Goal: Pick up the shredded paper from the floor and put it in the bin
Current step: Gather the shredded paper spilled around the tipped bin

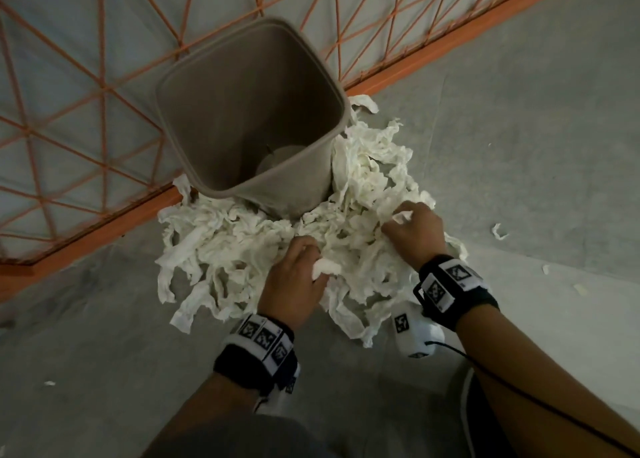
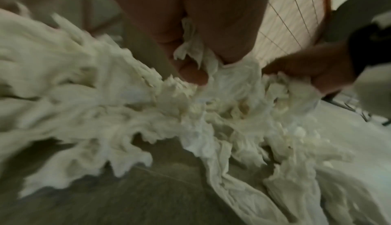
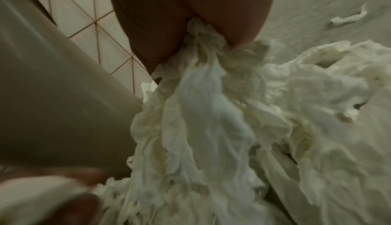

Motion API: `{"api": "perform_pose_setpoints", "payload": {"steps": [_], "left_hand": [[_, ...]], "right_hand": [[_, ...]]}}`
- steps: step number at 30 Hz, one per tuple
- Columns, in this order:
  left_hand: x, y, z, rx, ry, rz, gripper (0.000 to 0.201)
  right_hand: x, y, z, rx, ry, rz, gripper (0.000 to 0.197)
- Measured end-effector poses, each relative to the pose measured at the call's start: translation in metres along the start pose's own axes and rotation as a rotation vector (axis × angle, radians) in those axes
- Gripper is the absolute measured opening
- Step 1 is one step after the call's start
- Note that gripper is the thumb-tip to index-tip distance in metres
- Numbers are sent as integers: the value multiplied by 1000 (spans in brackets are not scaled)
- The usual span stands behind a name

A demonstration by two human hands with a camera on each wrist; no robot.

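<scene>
A heap of white shredded paper point(image 1: 249, 249) lies on the grey floor around the foot of a taupe bin point(image 1: 249, 111). The bin stands open and looks empty inside. My left hand point(image 1: 301, 270) is buried in the near middle of the heap, fingers curled round a wad of strips point(image 2: 196, 51). My right hand point(image 1: 412, 229) is on the heap's right side, gripping a bunch of strips point(image 3: 203, 48) that trail down to the pile. The bin wall point(image 3: 52, 95) is just left of my right hand.
An orange wire-mesh fence point(image 1: 104, 76) with an orange base rail runs behind the bin. Stray scraps point(image 1: 498, 230) lie on the floor to the right and one point(image 1: 50, 383) at the near left. My knees are at the bottom edge.
</scene>
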State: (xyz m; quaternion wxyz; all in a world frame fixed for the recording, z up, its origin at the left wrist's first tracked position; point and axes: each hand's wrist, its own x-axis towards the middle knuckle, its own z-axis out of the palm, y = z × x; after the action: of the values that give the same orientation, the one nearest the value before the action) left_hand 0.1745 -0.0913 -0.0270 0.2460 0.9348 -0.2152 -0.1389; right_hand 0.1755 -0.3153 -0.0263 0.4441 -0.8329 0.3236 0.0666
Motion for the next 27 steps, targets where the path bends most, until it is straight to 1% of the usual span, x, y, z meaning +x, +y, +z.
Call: {"api": "perform_pose_setpoints", "payload": {"steps": [1, 2, 3, 4, 5, 7, 8, 10, 12, 13, 14, 16, 18, 19, 20, 22, 24, 25, 26, 27], "left_hand": [[8, 1, 10, 7, -53, 12, 40], [16, 4, 20, 21, -110, 15, 52], [23, 4, 29, 47, -163, 13, 61], [28, 4, 37, 75, -213, 10, 66], [31, 3, 45, 100, -255, 7, 65], [34, 0, 50, 124, -303, -14, 51], [34, 0, 48, 117, -293, -32, 42], [30, 1, 39, 56, -188, -53, 28], [20, 5, 25, -32, -26, -59, 30], [12, 9, 17, -62, 49, -55, 32], [5, 12, 10, -73, 103, -51, 33], [-10, 17, 0, -60, 148, -48, 34], [-21, 19, 2, -53, 117, -23, 23], [-25, 19, 7, -39, 75, 13, 19], [-29, 19, 14, -21, 20, 52, 22], [-32, 16, 34, 6, -128, 86, 41], [-34, 11, 54, 51, -291, 98, 63], [-35, 8, 62, 83, -359, 110, 68], [-35, 6, 67, 107, -403, 116, 67], [-36, 4, 71, 113, -419, 109, 60]], "right_hand": [[-2, 2, -1, 33, 8, -20, 24], [-3, 7, -3, 60, -1, -28, 28], [-4, 11, -3, 76, -22, -27, 36], [-5, 16, -5, 78, -42, -17, 45], [-7, 20, -7, 69, -50, -1, 52], [-7, 27, -10, 44, -37, 42, 55], [-6, 31, -10, 26, -38, 72, 54], [-6, 38, -7, -50, -78, 123, 58], [-6, 44, -2, -156, -130, 146, 74], [-7, 47, 0, -194, -145, 162, 80], [-7, 50, 3, -227, -149, 180, 81], [-8, 55, 8, -301, -130, 181, 72], [-10, 56, 11, -361, -120, 162, 59], [-11, 56, 12, -364, -120, 146, 54], [-12, 55, 12, -352, -117, 126, 50], [-13, 55, 11, -283, -74, 72, 45], [-14, 54, 7, -159, 9, 12, 38], [-16, 53, 4, -72, 64, -1, 34], [-18, 51, -1, 35, 114, 7, 27], [-21, 50, -5, 147, 151, 28, 20]]}}
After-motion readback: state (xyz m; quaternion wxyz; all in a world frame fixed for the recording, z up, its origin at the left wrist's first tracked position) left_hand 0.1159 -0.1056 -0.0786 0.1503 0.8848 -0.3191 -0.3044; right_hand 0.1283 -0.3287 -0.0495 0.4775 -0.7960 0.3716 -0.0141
